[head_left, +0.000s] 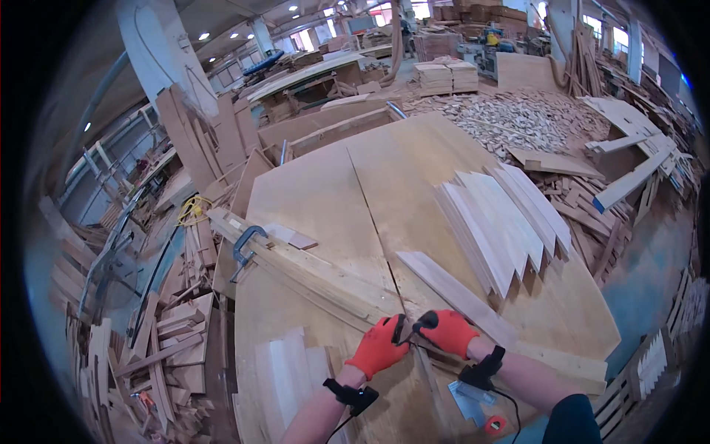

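Note:
My left hand [379, 345] and my right hand [446, 331], both in red gloves with dark fingertips, meet over the middle of the wooden worktable [310, 200]. Their fingers are closed together on something too small to make out. Just beneath them a narrow wood strip [423, 370] runs toward me. A long wooden bar [318, 274] passes from the far left to beside my left hand, with a blue C-clamp [244, 248] on its far end. Beyond my right hand a single pale board [455, 292] lies at a slant.
Pale boards with pointed ends [495, 222] cover the table's right side; more boards [288, 370] lie at near left. A metal square [470, 403] and a red tape measure [495, 424] sit below my right forearm. Scrap wood [174, 340] crowds the left floor; offcuts [510, 118] spread behind.

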Available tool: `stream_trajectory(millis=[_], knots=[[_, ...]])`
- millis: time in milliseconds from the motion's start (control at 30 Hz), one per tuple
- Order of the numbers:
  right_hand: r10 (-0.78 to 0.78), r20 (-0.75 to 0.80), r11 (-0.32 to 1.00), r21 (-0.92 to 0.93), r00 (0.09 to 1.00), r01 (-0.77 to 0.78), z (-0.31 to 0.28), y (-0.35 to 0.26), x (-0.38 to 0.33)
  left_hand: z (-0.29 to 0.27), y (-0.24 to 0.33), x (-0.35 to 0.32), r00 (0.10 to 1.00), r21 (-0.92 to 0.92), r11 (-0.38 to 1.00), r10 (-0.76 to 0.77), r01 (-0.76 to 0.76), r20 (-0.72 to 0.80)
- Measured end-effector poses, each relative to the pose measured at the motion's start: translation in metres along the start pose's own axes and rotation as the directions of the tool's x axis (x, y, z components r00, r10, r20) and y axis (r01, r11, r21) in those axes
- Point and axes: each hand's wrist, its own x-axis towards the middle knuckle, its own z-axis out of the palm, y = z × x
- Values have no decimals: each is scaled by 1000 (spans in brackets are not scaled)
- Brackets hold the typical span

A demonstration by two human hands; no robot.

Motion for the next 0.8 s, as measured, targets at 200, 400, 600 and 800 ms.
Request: stream_trajectory(millis=[200, 400, 600, 800], knots=[[-524, 53, 824, -221, 850, 522, -51, 5, 85, -20, -9, -37, 992, -232, 973, -11, -20, -128], [-181, -318, 954, 173, 931, 244, -81, -40, 105, -31, -45, -52, 957, -221, 975, -91, 29, -275], [193, -54, 689, -704, 980, -175, -25, 34, 60, -22, -67, -64, 976, -98, 990, -119, 103, -180], [317, -121, 590, -751, 941, -296, -16, 62, 46, -17, -88, -61, 964, -103, 979, -195, 178, -181]])
